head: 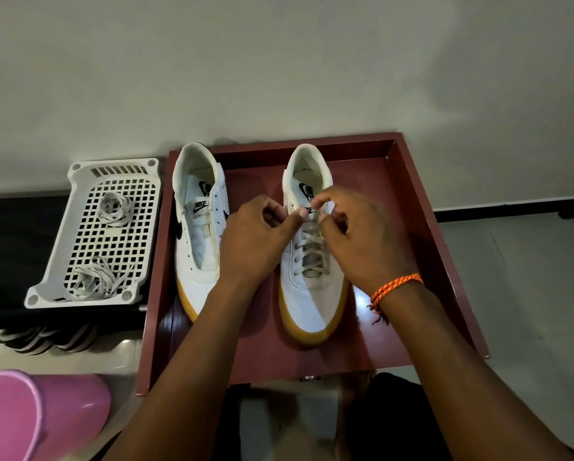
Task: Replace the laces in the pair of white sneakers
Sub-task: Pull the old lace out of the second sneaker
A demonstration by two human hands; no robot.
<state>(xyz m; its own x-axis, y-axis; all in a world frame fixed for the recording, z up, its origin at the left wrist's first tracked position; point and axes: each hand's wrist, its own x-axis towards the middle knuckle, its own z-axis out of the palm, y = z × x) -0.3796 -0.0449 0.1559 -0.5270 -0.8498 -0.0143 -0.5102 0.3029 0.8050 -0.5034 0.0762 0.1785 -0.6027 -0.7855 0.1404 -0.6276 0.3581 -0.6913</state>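
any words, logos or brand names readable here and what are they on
"NIKE" with a swoosh: tongue label of the left sneaker, the unlaced one.
Black logo print on the left sneaker's insole: too foreshortened to read.
Black logo print on the insole of the right sneaker: unreadable; its tongue label is mostly hidden by the left hand and right hand.
Small dark tag at the near edge of the red tray: too small to read.
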